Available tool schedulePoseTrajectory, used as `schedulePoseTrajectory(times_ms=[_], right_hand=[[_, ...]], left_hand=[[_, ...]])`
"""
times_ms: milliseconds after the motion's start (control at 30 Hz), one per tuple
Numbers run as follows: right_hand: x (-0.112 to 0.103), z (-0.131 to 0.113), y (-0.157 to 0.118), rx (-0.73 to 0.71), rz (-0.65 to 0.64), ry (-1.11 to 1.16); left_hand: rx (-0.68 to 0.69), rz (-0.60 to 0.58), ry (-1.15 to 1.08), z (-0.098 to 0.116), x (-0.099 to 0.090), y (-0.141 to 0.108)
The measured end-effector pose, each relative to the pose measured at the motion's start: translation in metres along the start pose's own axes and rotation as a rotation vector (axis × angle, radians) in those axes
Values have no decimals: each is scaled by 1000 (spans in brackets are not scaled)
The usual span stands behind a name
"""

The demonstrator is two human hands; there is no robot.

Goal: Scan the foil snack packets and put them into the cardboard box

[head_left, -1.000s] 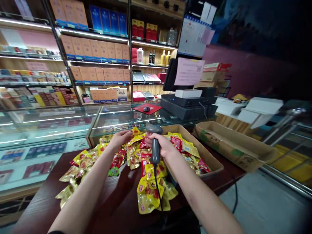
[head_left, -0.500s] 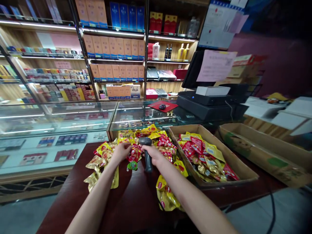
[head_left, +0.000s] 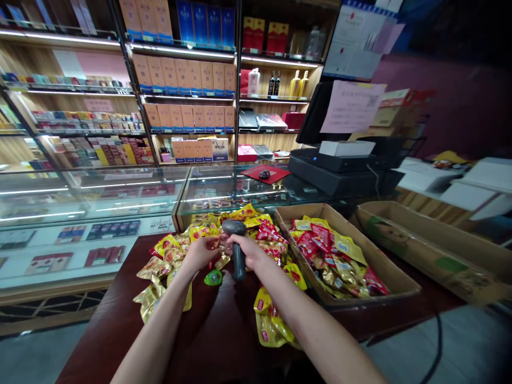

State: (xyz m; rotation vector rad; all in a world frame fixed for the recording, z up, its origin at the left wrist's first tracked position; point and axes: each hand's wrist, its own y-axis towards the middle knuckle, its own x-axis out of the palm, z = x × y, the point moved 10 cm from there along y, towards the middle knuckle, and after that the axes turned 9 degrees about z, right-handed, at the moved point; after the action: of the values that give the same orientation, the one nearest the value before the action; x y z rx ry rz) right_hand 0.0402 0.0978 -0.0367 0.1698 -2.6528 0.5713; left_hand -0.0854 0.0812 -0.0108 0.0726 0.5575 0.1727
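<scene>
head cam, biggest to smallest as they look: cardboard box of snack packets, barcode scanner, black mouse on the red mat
1. Cardboard box
2. Handheld barcode scanner, in the right hand
3. Black computer mouse

The scanner is much nearer the camera than the mouse, so its lead over the mouse may come only from that.

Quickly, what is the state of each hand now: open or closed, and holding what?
Left hand: fingers curled over the snack packets; cannot tell if it holds one.
Right hand: closed, holding a handheld barcode scanner.
</scene>
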Motion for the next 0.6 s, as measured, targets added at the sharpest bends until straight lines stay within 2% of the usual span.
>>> schedulePoseTrajectory(times_ms=[133, 233, 333, 467, 600], right_hand=[[-20, -15, 3, -153, 149, -122], [-33, -15, 6, -177, 217, -131], [-45, -16, 9, -197, 257, -132], [-58, -26, 8, -255, 306, -162], [-68, -39, 0, -304, 345, -203]], left_hand=[[-194, -43, -401, -17, 6, 1], [-367, -73, -702, -29, 23, -1], [-422, -118, -944, -27, 39, 1], [-433, -190, -1078, -14, 57, 5], [-440, -251, -981, -5, 71, 5]])
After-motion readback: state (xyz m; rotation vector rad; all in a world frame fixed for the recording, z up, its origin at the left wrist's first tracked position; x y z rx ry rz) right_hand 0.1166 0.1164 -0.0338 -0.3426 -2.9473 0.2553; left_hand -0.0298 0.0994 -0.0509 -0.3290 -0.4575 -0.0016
